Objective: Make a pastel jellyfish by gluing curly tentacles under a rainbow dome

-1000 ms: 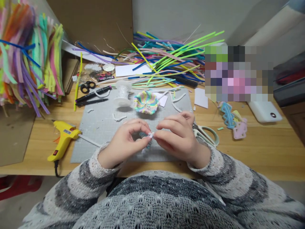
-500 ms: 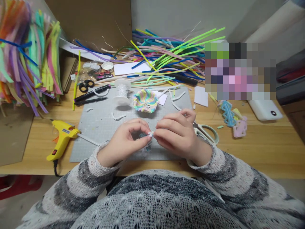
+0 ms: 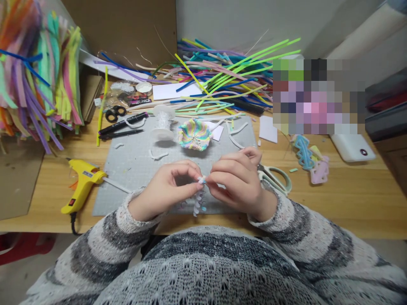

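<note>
Pale blue-and-white piece (image 3: 202, 180) is pinched narrowly by both hands, left (image 3: 165, 186) and right (image 3: 237, 182).

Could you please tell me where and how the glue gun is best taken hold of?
Probably by the handle of the glue gun, with the left hand once free, coming from the near edge of the table. The glue gun lies on its side, its handle slanting toward the person, while the nozzle points away and may be hot; the cord leaves at the handle's end.
</note>
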A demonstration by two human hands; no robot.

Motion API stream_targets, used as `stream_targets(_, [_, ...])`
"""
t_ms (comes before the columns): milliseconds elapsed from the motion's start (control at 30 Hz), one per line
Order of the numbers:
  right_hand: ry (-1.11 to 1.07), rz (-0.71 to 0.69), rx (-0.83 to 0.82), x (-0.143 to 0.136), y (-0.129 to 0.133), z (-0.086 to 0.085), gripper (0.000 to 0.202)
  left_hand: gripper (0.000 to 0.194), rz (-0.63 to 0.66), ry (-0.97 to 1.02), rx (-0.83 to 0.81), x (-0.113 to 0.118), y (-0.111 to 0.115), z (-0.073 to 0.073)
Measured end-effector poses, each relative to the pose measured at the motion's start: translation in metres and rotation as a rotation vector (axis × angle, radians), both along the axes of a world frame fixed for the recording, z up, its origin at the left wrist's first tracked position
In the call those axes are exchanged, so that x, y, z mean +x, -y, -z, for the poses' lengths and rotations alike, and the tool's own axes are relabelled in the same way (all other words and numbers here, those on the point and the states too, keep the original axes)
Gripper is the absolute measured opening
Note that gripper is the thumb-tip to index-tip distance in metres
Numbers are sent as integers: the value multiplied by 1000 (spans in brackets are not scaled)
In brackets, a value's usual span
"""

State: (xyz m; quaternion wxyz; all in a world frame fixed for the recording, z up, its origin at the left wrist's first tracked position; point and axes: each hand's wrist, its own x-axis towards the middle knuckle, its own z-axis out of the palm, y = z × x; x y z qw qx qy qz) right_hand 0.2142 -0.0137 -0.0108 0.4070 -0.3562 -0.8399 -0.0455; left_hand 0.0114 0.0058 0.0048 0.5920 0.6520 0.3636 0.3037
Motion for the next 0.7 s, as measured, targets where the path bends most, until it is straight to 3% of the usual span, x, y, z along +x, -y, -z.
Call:
stream_targets(500, [-27, 45, 53, -9, 4, 0, 11, 6, -1, -5, -27, 3, 3, 2])
stream_targets(600, [-32, 72, 54, -10, 5, -1, 13, 6, -41, -51, 97, 3, 2, 1])
stream_targets(700, [-50, 118, 41, -11, 6, -2, 14, 16, -158, -215, 333, 4, 4, -1])
